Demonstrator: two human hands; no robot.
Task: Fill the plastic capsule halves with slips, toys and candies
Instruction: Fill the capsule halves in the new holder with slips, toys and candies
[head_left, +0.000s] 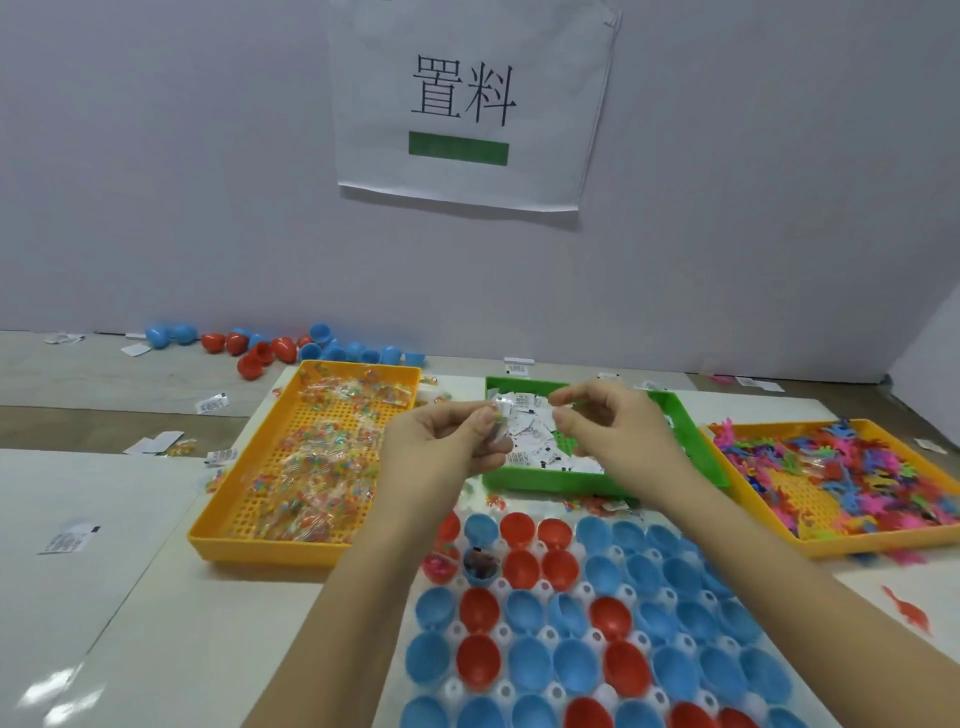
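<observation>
the left hand (441, 452) is up over the near edge of the green tray (693, 436), and its thumb and fingers pinch a small white slip (500, 415). the right hand (608, 436) is just beside it, also over the green tray, with its fingers curled and the thumb close to the first finger; i cannot tell if it holds anything. the two hands are near each other but not touching. the green tray sits in the middle of the table, toward the back edge, and has a pile of slips (535, 447) in it. to its left is a yellow tray (260, 545) full of candy packets (322, 467). to its right, by the table's right edge, is a second yellow tray (862, 545) with a heap of little toys (857, 473) in many colours. at the near edge of the table, under the arms, a white holder (543, 633) keeps rows of blue and red capsule halves (576, 660), open side up. one blue half (480, 566) near the holder's far left corner has something dark in it. loose capsule halves (291, 348) lie along the back edge by the wall. a red toy dinosaur (909, 613) lies on the table near the right edge, and a loose slip (67, 540) lies near the left edge. a paper sign (467, 104) hangs on the wall.
</observation>
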